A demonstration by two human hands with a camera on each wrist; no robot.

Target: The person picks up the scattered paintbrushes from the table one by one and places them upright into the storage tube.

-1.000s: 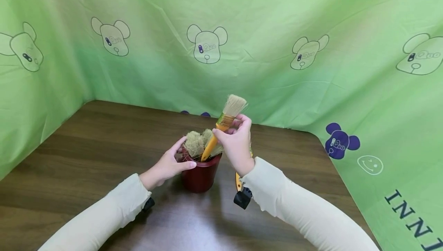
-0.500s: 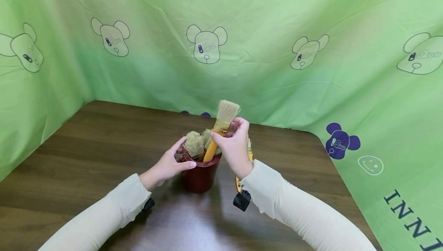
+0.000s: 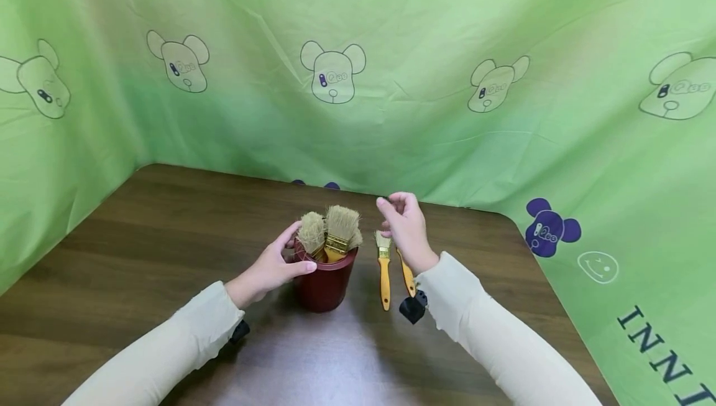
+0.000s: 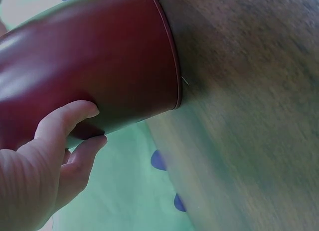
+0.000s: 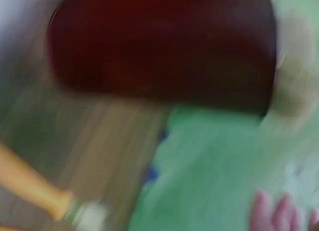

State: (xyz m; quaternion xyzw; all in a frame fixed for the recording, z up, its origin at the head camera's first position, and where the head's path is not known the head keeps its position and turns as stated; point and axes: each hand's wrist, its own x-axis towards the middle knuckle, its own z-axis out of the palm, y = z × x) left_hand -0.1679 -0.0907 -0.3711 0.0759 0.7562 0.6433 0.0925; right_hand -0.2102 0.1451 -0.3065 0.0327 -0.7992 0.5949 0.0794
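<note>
A dark red round cup point(image 3: 321, 289) stands upright on the table, with several paintbrushes point(image 3: 342, 224) in it, bristles up. My left hand point(image 3: 270, 274) holds the cup by its upper side, thumb at the front of the rim and fingers around the far left. The left wrist view shows thumb and finger against the cup's wall point(image 4: 109, 56). To the right of the cup, my right hand point(image 3: 409, 229) hovers with fingers loosely bent and nothing in them. Below it lie a yellow-handled paintbrush point(image 3: 385, 275) and a second paintbrush point(image 3: 409, 276), its bristle end hidden by the hand.
The brown wooden table point(image 3: 184, 238) reaches back to a green cloth point(image 3: 414, 138) with printed bear heads, which hangs behind and on both sides. In the blurred right wrist view, a paintbrush handle point(image 5: 30, 183) lies below the cup.
My right hand lowered a paintbrush handle-first into the cup and let it go. It then moved right, uncovering the brushes on the table. The left hand stayed on the cup.
</note>
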